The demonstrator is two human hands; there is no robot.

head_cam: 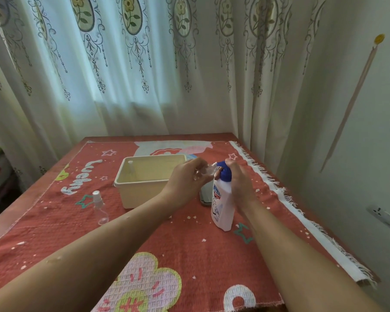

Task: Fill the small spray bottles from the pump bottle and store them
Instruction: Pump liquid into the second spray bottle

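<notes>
Bottle to pump.
My left hand [187,179] grips the clear spray bottle [206,172] at the nozzle; my right hand [239,180] clasps the pump bottle [222,204] by its blue head [225,172].

One head camera looks forward and down, close over the left hand [186,179] and right hand [240,183], toward the curtain [144,75].

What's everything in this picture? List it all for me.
pump bottle: one, white with blue pump, on cloth right of bin
held spray bottle: one, clear, at the pump's spout
loose spray bottle: one, clear, on cloth left of bin
bin: one, cream, mid-table; whitish spray top inside
cloth: one, red, patterned
dark object: one, behind pump bottle, unclear
curtain: white, floral
wall socket: one, white, right
left hand: holds held spray bottle
right hand: grips pump
</notes>
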